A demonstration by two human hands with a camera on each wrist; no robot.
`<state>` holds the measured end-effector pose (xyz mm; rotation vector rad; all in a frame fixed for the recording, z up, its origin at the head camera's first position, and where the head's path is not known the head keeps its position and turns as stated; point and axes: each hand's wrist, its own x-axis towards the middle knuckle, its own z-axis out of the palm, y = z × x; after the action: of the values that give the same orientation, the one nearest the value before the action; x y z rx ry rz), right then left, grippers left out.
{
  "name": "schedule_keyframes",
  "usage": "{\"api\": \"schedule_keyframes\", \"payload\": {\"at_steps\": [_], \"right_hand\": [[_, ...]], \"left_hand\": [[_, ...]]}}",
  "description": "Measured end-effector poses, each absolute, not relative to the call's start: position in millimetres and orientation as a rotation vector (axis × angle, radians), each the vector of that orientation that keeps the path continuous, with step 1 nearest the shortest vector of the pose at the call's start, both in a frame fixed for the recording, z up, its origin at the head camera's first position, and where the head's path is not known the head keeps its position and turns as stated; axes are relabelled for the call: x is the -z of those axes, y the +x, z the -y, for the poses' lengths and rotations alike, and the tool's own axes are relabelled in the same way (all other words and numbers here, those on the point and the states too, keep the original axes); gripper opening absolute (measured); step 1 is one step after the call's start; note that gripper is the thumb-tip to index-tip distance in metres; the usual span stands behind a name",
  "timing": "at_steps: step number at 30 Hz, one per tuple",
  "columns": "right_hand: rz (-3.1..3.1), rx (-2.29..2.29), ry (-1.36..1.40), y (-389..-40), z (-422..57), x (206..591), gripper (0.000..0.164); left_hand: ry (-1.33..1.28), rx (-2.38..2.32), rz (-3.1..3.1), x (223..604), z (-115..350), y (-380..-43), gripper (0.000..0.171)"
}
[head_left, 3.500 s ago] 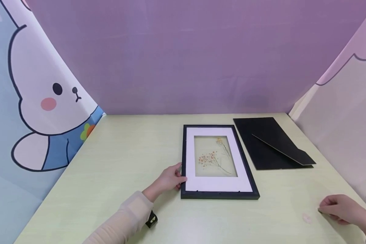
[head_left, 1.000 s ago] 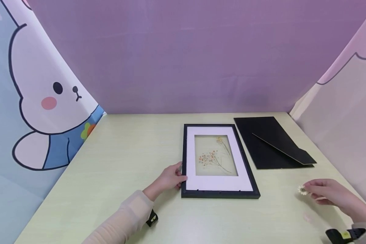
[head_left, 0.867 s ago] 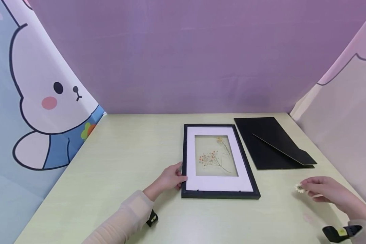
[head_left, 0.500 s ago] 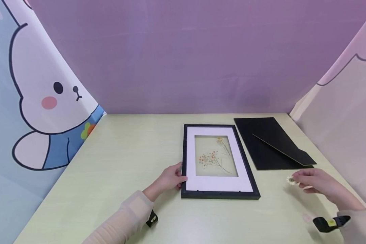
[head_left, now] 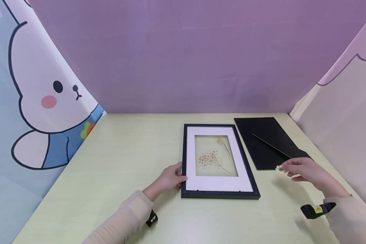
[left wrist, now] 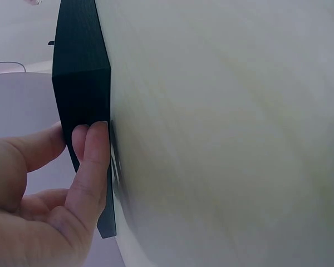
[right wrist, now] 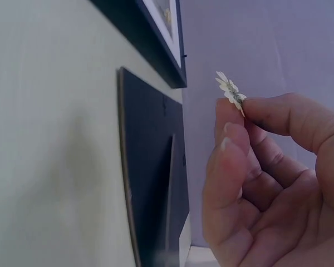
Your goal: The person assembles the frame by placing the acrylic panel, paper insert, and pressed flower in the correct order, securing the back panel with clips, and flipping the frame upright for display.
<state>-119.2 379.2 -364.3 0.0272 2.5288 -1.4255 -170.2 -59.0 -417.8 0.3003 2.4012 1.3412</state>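
My left hand (head_left: 167, 178) holds the left side of a black picture frame (head_left: 221, 195), thumb over its top edge. In the left wrist view its fingers (left wrist: 94, 153) lie against the frame's outer side. A white mat (head_left: 219, 183) lines the frame. Inside its window lie a dried sprig with small orange blooms (head_left: 209, 158) and a yellow dried flower (head_left: 222, 142). Right of the frame, my right hand (head_left: 306, 171) pinches a small white pressed daisy (right wrist: 231, 90) between thumb and fingertips, above the table.
A black backing board (head_left: 253, 149) with a slanted stand flap (head_left: 285, 145) lies right of the frame, partly behind my right hand. Purple cloth (head_left: 183, 61) walls the table's (head_left: 131, 145) back, and printed cloth (head_left: 48, 101) hangs at the left.
My right hand has picked up the daisy from the right of the table and carried it left and farther back, close to the backing board. The left hand and frame have stayed put.
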Motion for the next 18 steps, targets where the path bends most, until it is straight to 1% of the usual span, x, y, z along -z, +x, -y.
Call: {"api": "schedule_keyframes", "payload": {"at_steps": [18], "right_hand": [[-2.519,1.453,-0.021,-148.9,-344.6,353.0,0.029]], "left_hand": [[0.299,-1.328,-2.41,417.9,58.7,-169.8,0.067]]}}
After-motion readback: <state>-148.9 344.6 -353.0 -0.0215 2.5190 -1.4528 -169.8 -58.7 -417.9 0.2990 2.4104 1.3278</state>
